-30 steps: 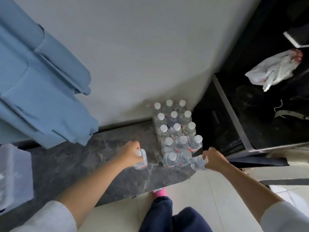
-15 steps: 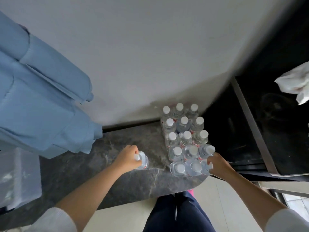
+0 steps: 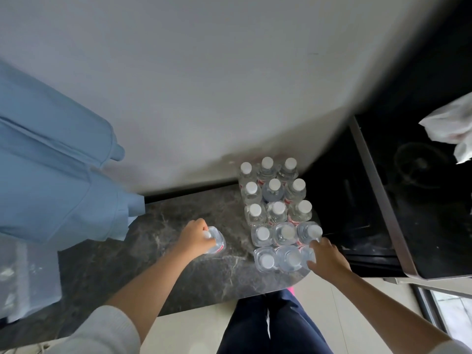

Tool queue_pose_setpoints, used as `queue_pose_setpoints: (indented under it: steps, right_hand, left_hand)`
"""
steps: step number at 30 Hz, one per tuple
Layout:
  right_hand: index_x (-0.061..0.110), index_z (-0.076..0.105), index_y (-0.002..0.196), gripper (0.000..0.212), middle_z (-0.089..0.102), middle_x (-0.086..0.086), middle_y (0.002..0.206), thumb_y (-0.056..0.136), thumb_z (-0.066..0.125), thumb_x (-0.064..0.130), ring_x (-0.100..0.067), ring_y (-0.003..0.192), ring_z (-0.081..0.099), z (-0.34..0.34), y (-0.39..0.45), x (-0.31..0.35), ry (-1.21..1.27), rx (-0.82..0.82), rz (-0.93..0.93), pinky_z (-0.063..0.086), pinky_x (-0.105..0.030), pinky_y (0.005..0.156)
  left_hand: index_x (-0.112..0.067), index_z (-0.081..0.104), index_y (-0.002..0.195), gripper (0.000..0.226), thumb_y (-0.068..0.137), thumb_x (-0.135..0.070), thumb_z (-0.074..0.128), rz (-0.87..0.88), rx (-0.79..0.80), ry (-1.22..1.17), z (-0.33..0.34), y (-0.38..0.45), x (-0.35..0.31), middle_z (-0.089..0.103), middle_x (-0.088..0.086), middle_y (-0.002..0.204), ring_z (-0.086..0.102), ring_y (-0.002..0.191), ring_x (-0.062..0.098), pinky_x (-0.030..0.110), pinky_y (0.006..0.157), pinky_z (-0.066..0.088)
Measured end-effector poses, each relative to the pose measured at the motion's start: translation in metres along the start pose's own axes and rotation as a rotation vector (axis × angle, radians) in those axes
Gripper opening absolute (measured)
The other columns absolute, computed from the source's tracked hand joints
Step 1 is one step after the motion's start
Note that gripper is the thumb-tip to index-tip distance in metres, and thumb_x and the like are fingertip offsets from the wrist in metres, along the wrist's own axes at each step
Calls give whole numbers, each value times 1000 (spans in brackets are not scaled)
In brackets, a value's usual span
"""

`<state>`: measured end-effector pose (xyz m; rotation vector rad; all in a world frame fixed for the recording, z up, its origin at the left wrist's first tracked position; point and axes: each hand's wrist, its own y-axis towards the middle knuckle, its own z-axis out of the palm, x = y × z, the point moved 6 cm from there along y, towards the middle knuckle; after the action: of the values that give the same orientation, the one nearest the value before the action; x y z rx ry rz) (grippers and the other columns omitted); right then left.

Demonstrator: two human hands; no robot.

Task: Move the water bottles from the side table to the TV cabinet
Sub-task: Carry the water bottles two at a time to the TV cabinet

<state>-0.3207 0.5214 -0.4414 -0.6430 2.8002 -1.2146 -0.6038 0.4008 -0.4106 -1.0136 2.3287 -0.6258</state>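
Several clear water bottles with white caps (image 3: 274, 200) stand in a tight three-wide block on the dark marble cabinet top (image 3: 178, 282), against the wall at its right end. My left hand (image 3: 194, 237) grips the neck of a single water bottle (image 3: 217, 241) that stands on the marble to the left of the block, apart from it. My right hand (image 3: 325, 259) is wrapped around the front-right bottle (image 3: 306, 255) of the block, at the rounded corner of the top. This bottle stands upright beside its neighbours.
A blue garment (image 3: 56, 175) hangs at the left, over the back of the marble top. A clear plastic box (image 3: 23, 277) sits at the far left. A black glossy unit with a metal rim (image 3: 378, 200) lies right of the bottles, with a white plastic bag (image 3: 449, 126) on it.
My right hand brought its tilted bottle in from the right and stood it at the block's front-right corner. My left hand kept its bottle on the marble, left of the block.
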Motion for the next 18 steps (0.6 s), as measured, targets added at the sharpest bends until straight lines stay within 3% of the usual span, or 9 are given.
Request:
queue_pose_setpoints:
  steps: [4, 11, 15, 18]
  right_hand:
    - [12, 42, 129, 37, 41, -5, 136, 95, 40, 27, -21, 126, 41, -16, 2, 17, -104, -71, -87, 45, -30, 95]
    - [10, 46, 130, 40, 43, -9, 139, 93, 43, 27, -24, 131, 36, -64, 41, 58, -90, -239, -351, 30, -33, 111]
    - [17, 28, 144, 58, 17, -8, 156, 93, 42, 42, -25, 146, 12, -85, 75, 73, -172, -243, -315, 12, -46, 118]
    - [24, 17, 148, 61, -2, -5, 160, 94, 38, 45, -27, 148, -6, -93, 96, 80, -161, -208, -295, 2, -52, 118]
  left_hand:
    - [-14, 44, 79, 14, 80, -14, 58, -73, -2, -46, 3, 11, -6, 47, 3, 94, 47, 79, 17, 17, 50, 28]
    - [-20, 38, 64, 26, 77, -9, 57, -71, -23, -97, -3, 45, -31, 53, 7, 93, 49, 74, 18, 19, 49, 32]
    - [-19, 36, 63, 28, 79, -9, 57, -45, -47, -69, -12, 71, -48, 49, 4, 83, 48, 74, 19, 19, 48, 30]
    - [-11, 44, 68, 16, 77, -6, 56, -18, -50, -39, -19, 90, -58, 49, 3, 74, 51, 72, 24, 25, 51, 33]
